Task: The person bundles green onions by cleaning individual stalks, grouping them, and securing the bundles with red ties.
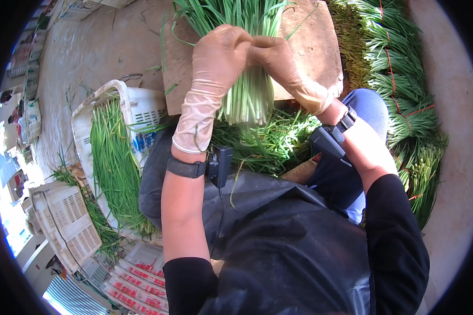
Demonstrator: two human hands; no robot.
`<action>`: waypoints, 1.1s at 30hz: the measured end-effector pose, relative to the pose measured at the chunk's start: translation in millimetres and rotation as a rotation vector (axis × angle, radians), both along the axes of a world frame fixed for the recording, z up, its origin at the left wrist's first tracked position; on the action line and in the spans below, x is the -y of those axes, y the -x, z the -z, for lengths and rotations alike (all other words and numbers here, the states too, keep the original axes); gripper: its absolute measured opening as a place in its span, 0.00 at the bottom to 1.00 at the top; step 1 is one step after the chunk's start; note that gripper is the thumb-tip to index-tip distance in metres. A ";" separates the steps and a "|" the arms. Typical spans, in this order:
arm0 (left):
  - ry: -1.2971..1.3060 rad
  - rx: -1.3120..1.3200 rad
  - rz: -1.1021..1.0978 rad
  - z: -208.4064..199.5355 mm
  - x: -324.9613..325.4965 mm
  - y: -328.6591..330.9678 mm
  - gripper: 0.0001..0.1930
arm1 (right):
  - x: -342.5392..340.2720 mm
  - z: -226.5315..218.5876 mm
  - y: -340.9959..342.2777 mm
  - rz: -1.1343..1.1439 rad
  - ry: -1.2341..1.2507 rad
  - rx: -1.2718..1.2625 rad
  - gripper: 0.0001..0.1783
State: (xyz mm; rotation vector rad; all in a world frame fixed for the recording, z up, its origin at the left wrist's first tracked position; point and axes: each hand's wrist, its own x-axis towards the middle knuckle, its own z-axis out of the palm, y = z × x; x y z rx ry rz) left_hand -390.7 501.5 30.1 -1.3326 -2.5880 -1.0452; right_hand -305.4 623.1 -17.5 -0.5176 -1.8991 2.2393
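Note:
A thick bunch of garlic chives [247, 100] lies across a worn wooden board [314, 47], white stem ends toward me and green leaves pointing away. Both my hands wear thin, pale rubber gloves and meet on top of the bunch, around its middle. The fingers of my left hand [220, 55] are closed in a pinch, knuckles up. Against them, my right hand [278, 59] is also pinched. Whatever the fingertips hold, such as a thin tie, is hidden. The stem ends stick out past the board's near edge, above a heap of loose green trimmings [273, 144].
On the left stands a white plastic crate [124, 102] with loose chives [113, 157] in it. Another pale crate [65, 220] sits beyond. Tied bundles of chives [402, 79] are stacked along the right. My knee [370, 107] is close to the board's right corner.

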 end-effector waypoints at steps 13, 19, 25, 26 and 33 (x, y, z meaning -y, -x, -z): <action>-0.012 0.818 -0.219 65.8 8.3 -58.0 0.58 | -62.1 34.3 -46.0 0.265 -0.825 -0.211 0.11; -0.069 0.211 -0.288 64.2 7.6 -76.6 0.40 | -83.6 45.3 -45.3 0.296 -0.240 0.154 0.14; 0.041 0.179 -0.300 54.2 4.1 -71.5 0.16 | -65.8 41.7 -40.1 0.356 -0.866 -0.135 0.12; 0.064 0.239 -0.310 49.8 4.8 -66.8 0.13 | -64.3 42.1 -38.4 0.322 -0.731 -0.096 0.12; -0.265 1.180 -0.118 46.5 41.9 -31.6 0.07 | -62.6 38.7 -29.9 0.251 -0.407 -0.002 0.11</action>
